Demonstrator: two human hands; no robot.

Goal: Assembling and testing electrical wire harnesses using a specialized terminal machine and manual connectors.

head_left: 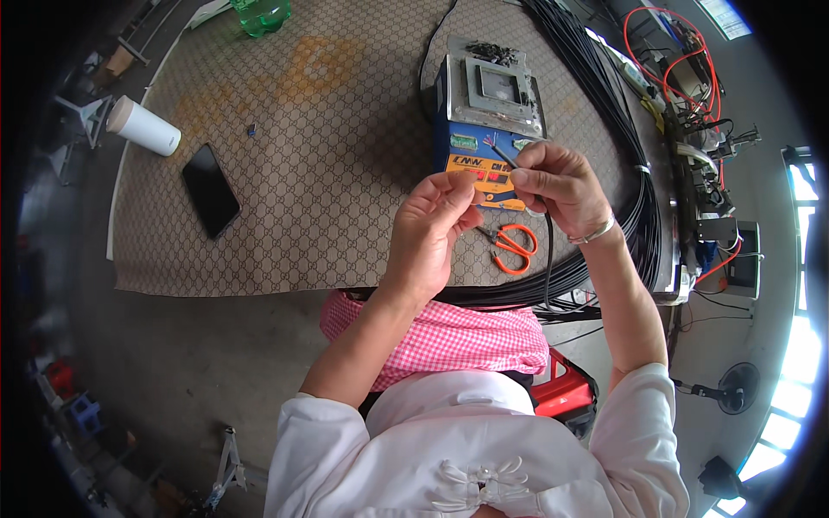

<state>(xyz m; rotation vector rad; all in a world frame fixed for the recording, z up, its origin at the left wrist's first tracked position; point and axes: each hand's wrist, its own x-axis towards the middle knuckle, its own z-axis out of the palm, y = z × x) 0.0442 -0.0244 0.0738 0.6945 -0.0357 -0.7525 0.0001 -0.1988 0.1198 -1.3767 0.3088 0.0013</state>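
My right hand [566, 183] grips a black cable [549, 250] between thumb and fingers. The cable's stripped end shows thin coloured wires [490, 141], which point up and left in front of a blue and yellow solder pot [459, 138] with a grey metal top. To the left of it, my left hand [429, 226] is closed in a pinch, thumb against fingers. Whatever may lie between those fingertips is too small or hidden. Orange-handled snips [516, 249] lie on the table just below the hands, their tips partly behind my left hand.
A thick bundle of black cables [617, 129] runs along the table's right side and front edge. On the patterned tablecloth [319, 181] are a black phone [211, 192], a white cup [145, 126], a small blue piece [252, 130] and a green bottle [262, 15].
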